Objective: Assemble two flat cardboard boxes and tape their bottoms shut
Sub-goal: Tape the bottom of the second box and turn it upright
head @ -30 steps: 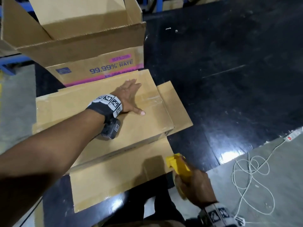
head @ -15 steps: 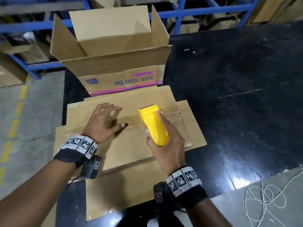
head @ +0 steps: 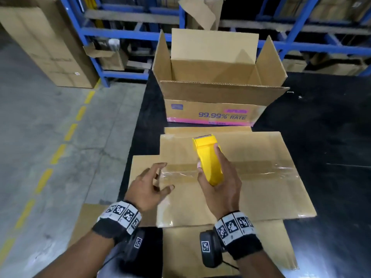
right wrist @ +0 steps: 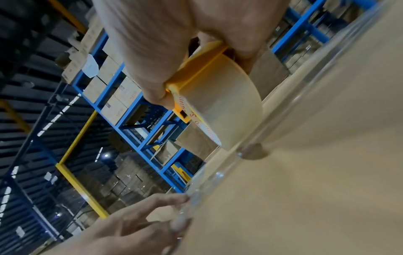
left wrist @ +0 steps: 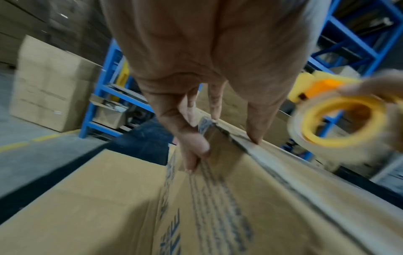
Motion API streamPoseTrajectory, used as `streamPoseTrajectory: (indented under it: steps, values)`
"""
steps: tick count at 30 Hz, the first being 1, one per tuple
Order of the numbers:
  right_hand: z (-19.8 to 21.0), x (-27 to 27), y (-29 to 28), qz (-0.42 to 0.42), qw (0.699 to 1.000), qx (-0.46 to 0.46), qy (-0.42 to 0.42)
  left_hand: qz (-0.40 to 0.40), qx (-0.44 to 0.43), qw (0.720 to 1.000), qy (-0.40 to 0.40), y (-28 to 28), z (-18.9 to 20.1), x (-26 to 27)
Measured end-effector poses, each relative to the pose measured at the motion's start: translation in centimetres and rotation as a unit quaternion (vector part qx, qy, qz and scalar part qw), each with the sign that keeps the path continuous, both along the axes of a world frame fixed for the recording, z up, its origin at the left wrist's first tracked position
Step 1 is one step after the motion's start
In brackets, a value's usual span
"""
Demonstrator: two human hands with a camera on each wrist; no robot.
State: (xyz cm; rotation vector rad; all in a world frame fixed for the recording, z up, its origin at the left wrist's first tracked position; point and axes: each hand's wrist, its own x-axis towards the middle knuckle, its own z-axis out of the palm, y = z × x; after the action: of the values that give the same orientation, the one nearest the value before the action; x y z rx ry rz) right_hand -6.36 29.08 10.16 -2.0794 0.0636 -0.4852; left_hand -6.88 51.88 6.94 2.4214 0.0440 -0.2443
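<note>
A cardboard box [head: 261, 193] lies bottom up on the black table, its flaps folded shut. A strip of clear tape [head: 261, 171] runs along the seam. My right hand [head: 218, 189] grips a yellow tape dispenser [head: 208, 157] just above the seam's middle; the tape roll [right wrist: 222, 110] sits close over the cardboard. My left hand [head: 148, 187] is at the box's left edge with fingers fairly straight. In the left wrist view its fingertips [left wrist: 255, 139] touch the top edge, the thumb against the side wall. A second box [head: 216, 93] stands upright behind, top flaps open.
The taped box's lower flaps [head: 220, 247] spread flat toward me. The black table [head: 325, 117] stretches right. Blue racks [head: 301, 47] with cartons stand behind. At left lies concrete floor with a yellow dashed line [head: 60, 151] and a tall carton [head: 50, 47].
My right hand came up from the near edge with the dispenser to the middle of the seam. My left hand left the box top and slid to its left edge.
</note>
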Motion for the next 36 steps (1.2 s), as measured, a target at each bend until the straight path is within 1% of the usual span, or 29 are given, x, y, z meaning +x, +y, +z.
streamPoseTrajectory:
  steps: [2,3,4,6,7,8,9,10,11,12,15,17,23,26,29,31,34,36]
  values:
    - [0.3,0.6,1.5,0.009,1.000,-0.015,0.001,-0.035,-0.031,0.999,0.005,-1.8,-0.3,-0.8]
    - [0.3,0.9,2.1,0.013,1.000,-0.020,0.002,-0.040,-0.058,0.997,0.005,-2.3,-0.4,-0.9]
    - [0.1,1.0,2.5,0.017,1.000,-0.021,0.006,-0.031,-0.084,0.996,-0.004,-2.4,-0.5,-0.9]
    - [-0.7,0.8,2.8,0.026,0.999,-0.022,0.016,0.038,-0.128,0.989,-0.057,-1.8,-0.7,0.3]
    - [-1.0,0.6,2.8,0.033,0.999,-0.023,0.016,0.080,-0.169,0.980,-0.075,-1.4,-0.4,1.3]
    - [-1.1,0.3,2.8,0.041,0.999,-0.022,0.011,0.112,-0.228,0.964,-0.077,-1.2,0.2,2.6]
    - [-1.1,0.1,2.7,0.049,0.999,-0.021,0.003,0.126,-0.298,0.944,-0.064,-1.1,1.3,4.1]
    - [-0.8,-0.2,2.8,0.057,0.998,-0.025,-0.005,0.126,-0.364,0.922,-0.039,-1.1,2.6,5.6]
    - [-0.5,-0.5,2.8,0.063,0.997,-0.034,-0.014,0.116,-0.407,0.906,-0.010,-1.1,3.8,7.1]
    - [-0.2,-0.7,3.0,0.068,0.996,-0.044,-0.021,0.097,-0.424,0.900,0.017,-1.1,5.1,8.4]
    - [0.4,-1.0,3.7,0.072,0.996,-0.045,-0.029,0.011,-0.414,0.906,0.087,-1.4,7.6,11.0]
    - [0.6,-1.2,4.1,0.068,0.997,-0.030,-0.032,-0.018,-0.413,0.903,0.114,-1.5,8.2,11.9]
    - [1.1,-1.6,4.1,0.046,0.997,-0.034,-0.044,-0.015,-0.419,0.889,0.183,-1.7,7.5,13.1]
    - [1.5,-1.7,4.4,0.031,0.998,-0.036,-0.030,-0.027,-0.393,0.903,0.173,-1.6,7.3,13.7]
    - [2.4,-1.9,4.7,0.021,0.999,-0.025,0.017,-0.060,-0.350,0.922,0.158,-1.8,7.0,14.7]
    - [3.2,-2.2,4.6,0.015,0.998,-0.042,0.048,-0.073,-0.318,0.934,0.144,-2.1,6.7,16.1]
    - [4.8,-3.7,3.9,0.012,0.995,-0.066,0.068,-0.022,-0.313,0.946,0.079,-1.1,6.9,19.5]
    - [5.7,-5.0,3.8,0.020,0.994,-0.071,0.081,-0.029,-0.307,0.947,0.085,-0.5,6.9,21.4]
